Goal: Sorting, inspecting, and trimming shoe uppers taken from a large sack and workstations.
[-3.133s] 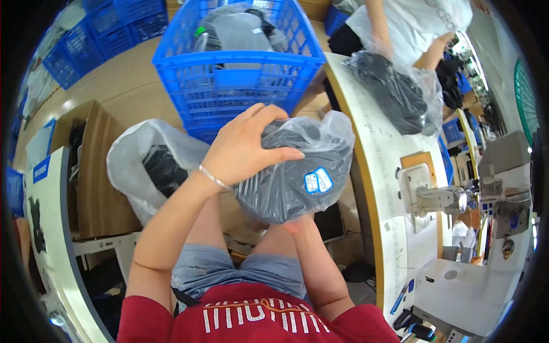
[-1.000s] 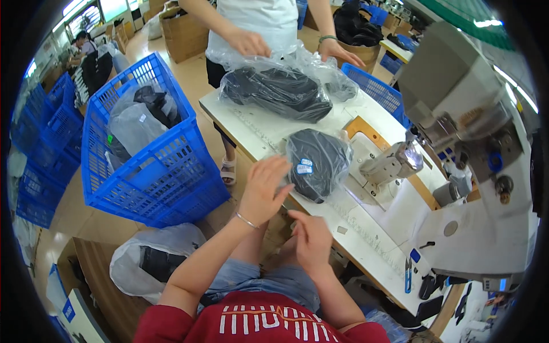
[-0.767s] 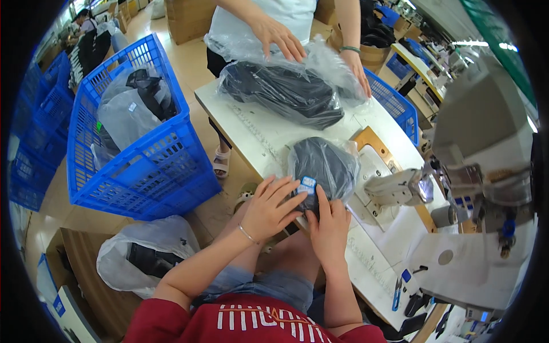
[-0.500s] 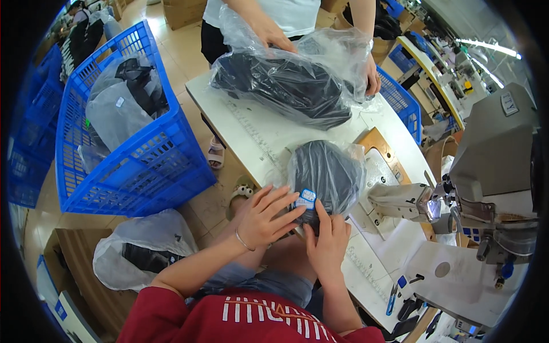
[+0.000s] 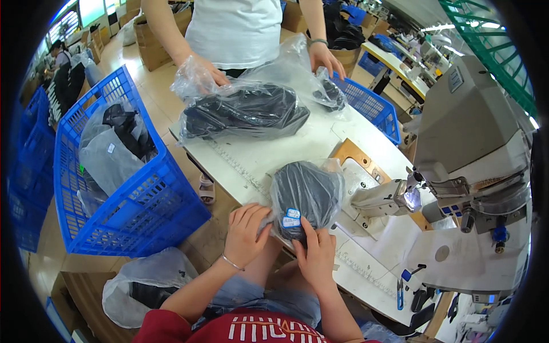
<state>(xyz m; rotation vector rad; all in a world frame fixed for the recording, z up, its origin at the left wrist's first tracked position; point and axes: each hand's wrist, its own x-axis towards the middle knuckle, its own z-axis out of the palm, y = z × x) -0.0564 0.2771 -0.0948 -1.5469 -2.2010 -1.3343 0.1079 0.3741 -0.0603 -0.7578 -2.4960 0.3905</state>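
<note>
A dark rounded bundle in a clear plastic bag (image 5: 307, 191) lies at the near edge of the white table. A small blue-and-white label (image 5: 291, 218) sits on its near side. My left hand (image 5: 247, 233) is closed, fingers curled on the loose plastic at the bundle's left. My right hand (image 5: 316, 251) pinches the near edge of the bag just right of the label, thumb beneath and index finger on top. Across the table, a co-worker's hands (image 5: 209, 74) handle a larger bag of black items (image 5: 246, 111).
On the right, a grey sewing machine (image 5: 469, 120) overhangs the table (image 5: 240, 157). Blue snips (image 5: 400, 295) lie near its base. At left stands a blue crate (image 5: 137, 206) of bagged pieces, with a stuffed plastic bag (image 5: 146, 286) below it. Another blue crate (image 5: 372, 108) is behind the table.
My left hand has gone from fingers spread beside the label to curled on the plastic at left. The co-worker's hands have moved apart over the larger bag. The whole view has shifted.
</note>
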